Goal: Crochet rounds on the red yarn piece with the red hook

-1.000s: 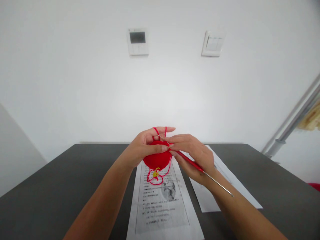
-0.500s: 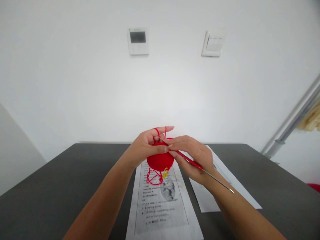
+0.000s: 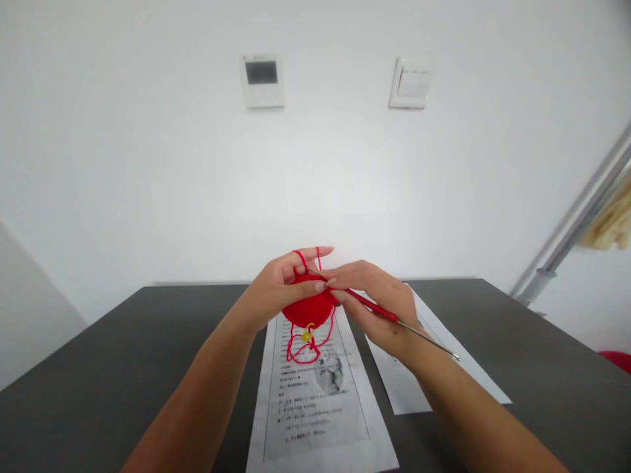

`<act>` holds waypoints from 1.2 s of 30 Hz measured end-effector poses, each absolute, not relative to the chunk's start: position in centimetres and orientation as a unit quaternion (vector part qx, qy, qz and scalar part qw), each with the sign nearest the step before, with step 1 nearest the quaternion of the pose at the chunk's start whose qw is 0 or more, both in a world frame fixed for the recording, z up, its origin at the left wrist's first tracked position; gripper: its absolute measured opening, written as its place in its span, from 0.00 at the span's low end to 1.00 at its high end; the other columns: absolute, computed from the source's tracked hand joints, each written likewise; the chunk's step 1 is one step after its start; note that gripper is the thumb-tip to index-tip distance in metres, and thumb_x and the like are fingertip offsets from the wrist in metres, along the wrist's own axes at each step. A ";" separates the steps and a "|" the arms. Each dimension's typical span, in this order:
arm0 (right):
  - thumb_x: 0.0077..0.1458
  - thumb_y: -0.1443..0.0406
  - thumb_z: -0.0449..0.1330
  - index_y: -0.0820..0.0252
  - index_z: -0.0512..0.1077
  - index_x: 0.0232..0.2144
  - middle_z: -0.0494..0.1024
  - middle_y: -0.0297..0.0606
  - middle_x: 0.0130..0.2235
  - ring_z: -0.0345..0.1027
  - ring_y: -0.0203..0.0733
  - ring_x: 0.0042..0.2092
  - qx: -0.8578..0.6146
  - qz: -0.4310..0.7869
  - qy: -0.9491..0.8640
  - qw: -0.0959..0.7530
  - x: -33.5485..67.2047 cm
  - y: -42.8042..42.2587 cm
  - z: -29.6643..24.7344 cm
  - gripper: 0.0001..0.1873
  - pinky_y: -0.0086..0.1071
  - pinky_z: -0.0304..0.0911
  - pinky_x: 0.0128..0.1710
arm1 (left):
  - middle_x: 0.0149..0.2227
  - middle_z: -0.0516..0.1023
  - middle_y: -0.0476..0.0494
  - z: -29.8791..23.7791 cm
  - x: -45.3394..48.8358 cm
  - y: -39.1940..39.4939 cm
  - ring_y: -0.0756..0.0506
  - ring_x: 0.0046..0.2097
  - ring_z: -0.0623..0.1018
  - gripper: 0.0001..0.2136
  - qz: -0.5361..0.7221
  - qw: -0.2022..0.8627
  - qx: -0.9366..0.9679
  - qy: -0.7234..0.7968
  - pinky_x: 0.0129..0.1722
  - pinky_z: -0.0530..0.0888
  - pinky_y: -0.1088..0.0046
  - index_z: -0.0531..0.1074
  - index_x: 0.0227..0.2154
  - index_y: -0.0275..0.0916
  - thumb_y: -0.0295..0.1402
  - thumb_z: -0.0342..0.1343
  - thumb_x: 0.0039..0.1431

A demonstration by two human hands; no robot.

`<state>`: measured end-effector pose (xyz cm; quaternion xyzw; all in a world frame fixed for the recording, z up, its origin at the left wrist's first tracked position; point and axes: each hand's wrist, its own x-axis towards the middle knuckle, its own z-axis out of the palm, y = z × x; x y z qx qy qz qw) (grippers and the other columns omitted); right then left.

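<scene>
Pinched between the thumb and fingers of my left hand (image 3: pixel 280 284) is a rounded red crochet piece (image 3: pixel 309 311). Red yarn (image 3: pixel 300 259) loops over that hand's raised index finger. My right hand (image 3: pixel 377 295) is closed around a crochet hook (image 3: pixel 377 309) with a red grip and metal ends. Its tip points left, at the top edge of the piece, where the fingers partly hide the stitches. A yellow stitch marker (image 3: pixel 307 333) hangs at the lower edge, beside a loose tangle of red yarn (image 3: pixel 303 360).
Under the hands, a printed sheet (image 3: pixel 315 427) with text and a picture lies on the dark table (image 3: pixel 98 368). A second sheet (image 3: pixel 409 394) is partly beneath my right arm. The white wall behind carries a panel (image 3: pixel 263 82) and a switch (image 3: pixel 410 84).
The view has shifted slightly. The red piece has turned a little in my hands, and the yellow marker has swung left along its lower edge. Both hands keep their grip.
</scene>
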<state>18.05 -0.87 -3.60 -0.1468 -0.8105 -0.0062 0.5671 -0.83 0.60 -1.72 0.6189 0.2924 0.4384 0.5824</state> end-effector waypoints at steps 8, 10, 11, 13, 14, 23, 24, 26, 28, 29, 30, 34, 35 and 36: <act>0.58 0.74 0.60 0.55 0.77 0.40 0.83 0.40 0.41 0.78 0.40 0.42 -0.145 0.050 -0.785 0.600 17.6 -1.0 -3.7 0.11 0.37 0.74 0.43 | 0.34 0.78 0.48 -1.5 -1.4 0.7 0.49 0.36 0.78 0.25 0.442 0.541 0.655 0.287 0.37 0.74 0.75 0.72 0.53 0.38 0.34 0.67 0.50; 0.57 0.74 0.60 0.55 0.77 0.40 0.83 0.40 0.41 0.78 0.41 0.42 -0.140 0.066 -0.780 0.606 17.5 -1.0 -3.7 0.12 0.38 0.75 0.42 | 0.33 0.77 0.49 -1.4 -1.5 0.8 0.50 0.36 0.78 0.24 0.442 0.536 0.663 0.277 0.37 0.74 0.75 0.73 0.52 0.38 0.33 0.67 0.50; 0.57 0.74 0.60 0.55 0.77 0.39 0.83 0.40 0.40 0.78 0.42 0.42 -0.140 0.072 -0.778 0.608 17.5 -1.0 -3.7 0.12 0.38 0.75 0.42 | 0.33 0.77 0.49 -1.4 -1.5 0.9 0.50 0.36 0.77 0.24 0.444 0.531 0.667 0.277 0.37 0.74 0.75 0.73 0.51 0.38 0.32 0.67 0.50; 0.57 0.74 0.60 0.56 0.77 0.39 0.83 0.41 0.40 0.78 0.43 0.42 -0.143 0.081 -0.776 0.609 17.4 -1.1 -3.7 0.11 0.39 0.74 0.42 | 0.33 0.77 0.48 -1.3 -1.6 0.9 0.50 0.36 0.77 0.21 0.449 0.514 0.675 0.281 0.38 0.73 0.74 0.74 0.49 0.38 0.31 0.66 0.51; 0.57 0.75 0.60 0.56 0.77 0.39 0.83 0.41 0.40 0.78 0.43 0.42 -0.144 0.082 -0.775 0.610 17.4 -1.1 -3.7 0.11 0.39 0.74 0.42 | 0.34 0.77 0.48 -1.3 -1.6 0.9 0.49 0.36 0.77 0.19 0.453 0.505 0.678 0.283 0.38 0.73 0.74 0.75 0.47 0.38 0.31 0.66 0.51; 0.56 0.75 0.61 0.56 0.78 0.37 0.83 0.40 0.38 0.78 0.42 0.40 -0.143 0.057 -0.771 0.617 17.4 -0.9 -3.9 0.11 0.37 0.74 0.41 | 0.32 0.73 0.51 -1.5 -1.7 0.9 0.53 0.33 0.74 0.19 0.472 0.504 0.674 0.264 0.33 0.71 0.79 0.75 0.47 0.38 0.27 0.65 0.51; 0.56 0.75 0.61 0.56 0.78 0.37 0.83 0.39 0.37 0.78 0.42 0.40 -0.143 0.057 -0.771 0.618 17.4 -0.8 -3.9 0.11 0.37 0.74 0.41 | 0.32 0.73 0.52 -1.5 -1.6 0.9 0.53 0.33 0.74 0.19 0.472 0.508 0.671 0.261 0.33 0.71 0.79 0.75 0.48 0.38 0.27 0.65 0.51; 0.56 0.74 0.61 0.55 0.78 0.37 0.83 0.38 0.37 0.78 0.42 0.40 -0.142 0.056 -0.770 0.620 17.4 -0.8 -3.8 0.11 0.38 0.74 0.41 | 0.32 0.73 0.52 -1.6 -1.6 0.9 0.53 0.33 0.74 0.20 0.476 0.512 0.667 0.259 0.33 0.71 0.79 0.75 0.48 0.38 0.28 0.66 0.51; 0.56 0.74 0.61 0.55 0.77 0.38 0.83 0.38 0.37 0.78 0.42 0.40 -0.138 0.049 -0.771 0.619 17.5 -0.8 -3.7 0.11 0.38 0.74 0.41 | 0.33 0.73 0.51 -1.6 -1.5 0.9 0.53 0.34 0.75 0.20 0.479 0.514 0.662 0.260 0.34 0.72 0.79 0.75 0.49 0.38 0.28 0.66 0.50; 0.56 0.74 0.61 0.55 0.77 0.38 0.83 0.38 0.37 0.78 0.41 0.40 -0.136 0.044 -0.774 0.617 17.5 -0.9 -3.7 0.11 0.38 0.74 0.41 | 0.33 0.74 0.51 -1.6 -1.5 0.8 0.53 0.34 0.75 0.20 0.481 0.516 0.659 0.260 0.35 0.72 0.78 0.75 0.49 0.39 0.29 0.66 0.50; 0.56 0.74 0.61 0.55 0.77 0.38 0.83 0.39 0.38 0.78 0.41 0.40 -0.135 0.036 -0.777 0.614 17.5 -0.9 -3.6 0.10 0.37 0.74 0.41 | 0.33 0.74 0.51 -1.6 -1.4 0.8 0.52 0.34 0.75 0.21 0.481 0.520 0.656 0.260 0.35 0.72 0.78 0.75 0.49 0.39 0.29 0.66 0.50; 0.57 0.74 0.61 0.57 0.76 0.38 0.83 0.40 0.38 0.77 0.40 0.40 -0.138 -0.006 -0.791 0.596 17.6 -1.1 -3.4 0.09 0.35 0.74 0.41 | 0.31 0.74 0.52 -1.4 -1.4 0.6 0.53 0.33 0.75 0.21 0.475 0.540 0.647 0.254 0.34 0.72 0.79 0.75 0.49 0.39 0.28 0.67 0.50; 0.57 0.74 0.61 0.57 0.75 0.39 0.82 0.40 0.38 0.77 0.40 0.41 -0.139 -0.014 -0.794 0.591 17.6 -1.2 -3.3 0.09 0.35 0.74 0.41 | 0.31 0.74 0.52 -1.4 -1.4 0.5 0.53 0.33 0.75 0.21 0.472 0.546 0.645 0.253 0.34 0.72 0.79 0.75 0.49 0.39 0.28 0.67 0.49; 0.57 0.73 0.61 0.57 0.75 0.39 0.82 0.41 0.39 0.77 0.40 0.41 -0.136 -0.022 -0.797 0.588 17.7 -1.2 -3.3 0.09 0.36 0.74 0.41 | 0.31 0.74 0.52 -1.4 -1.4 0.5 0.53 0.33 0.76 0.21 0.471 0.550 0.642 0.252 0.35 0.72 0.79 0.75 0.49 0.39 0.28 0.67 0.49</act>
